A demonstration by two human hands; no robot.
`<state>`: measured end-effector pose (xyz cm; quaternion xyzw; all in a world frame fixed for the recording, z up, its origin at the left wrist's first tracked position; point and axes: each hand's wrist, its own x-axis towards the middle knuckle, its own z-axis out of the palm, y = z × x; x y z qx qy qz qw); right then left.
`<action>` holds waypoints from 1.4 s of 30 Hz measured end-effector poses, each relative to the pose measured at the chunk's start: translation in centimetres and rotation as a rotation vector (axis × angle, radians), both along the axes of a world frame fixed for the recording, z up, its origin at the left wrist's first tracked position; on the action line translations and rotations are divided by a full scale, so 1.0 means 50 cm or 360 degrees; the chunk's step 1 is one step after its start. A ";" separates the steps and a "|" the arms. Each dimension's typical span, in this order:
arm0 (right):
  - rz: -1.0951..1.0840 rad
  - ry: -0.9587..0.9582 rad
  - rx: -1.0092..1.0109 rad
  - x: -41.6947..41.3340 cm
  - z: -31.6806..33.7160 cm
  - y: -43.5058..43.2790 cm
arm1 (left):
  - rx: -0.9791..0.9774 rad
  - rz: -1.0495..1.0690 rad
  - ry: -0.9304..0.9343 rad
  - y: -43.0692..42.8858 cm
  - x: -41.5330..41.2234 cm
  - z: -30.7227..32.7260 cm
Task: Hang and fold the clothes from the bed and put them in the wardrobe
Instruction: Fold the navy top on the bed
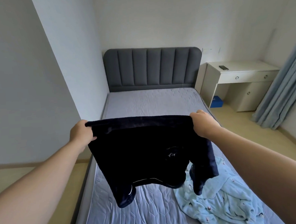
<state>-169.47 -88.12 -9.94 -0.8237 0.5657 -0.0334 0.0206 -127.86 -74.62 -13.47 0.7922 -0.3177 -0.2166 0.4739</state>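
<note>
1. Bed with a lilac quilted cover filled the middle of the room. Its grey padded headboard stood against the far wall, and its left side ran close along the side wall.
2. A blue-grey curtain hung at the right of the view, down to the floor.
3. A white desk stood just beside the bed's far right corner, between bed and curtain.
4. A dark navy garment was held up over the near half of the bed, its top edge stretched between both hands. Its lower ends hung toward the cover; whether they touched it could not be told. It bore a small pale emblem and thin white piping.
5. A light blue cloth with a small dark print lay crumpled at the bed's near right corner, partly behind the garment's right end.
6. The left hand grasped the garment's top left corner, fingers curled round the fabric.
7. The right hand gripped the top right corner likewise.
8. A blue box sat on the floor under the desk.
9. A dark phone lay flat on the desk top.
</note>
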 end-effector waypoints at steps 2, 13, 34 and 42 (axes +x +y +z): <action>-0.0207 -0.0079 -0.0030 -0.001 0.000 0.000 | 0.0053 0.0000 -0.0304 -0.005 -0.001 -0.004; -0.0914 -0.1648 0.0358 0.010 -0.039 -0.025 | 0.0098 0.0021 -0.0465 -0.009 -0.024 -0.013; -0.0319 -0.0626 0.0097 -0.122 -0.124 0.055 | 0.0259 -0.0064 -0.0713 0.146 -0.079 -0.099; -0.0075 0.0011 0.0280 -0.192 -0.131 0.135 | 0.0634 0.0186 -0.1159 0.310 -0.174 -0.116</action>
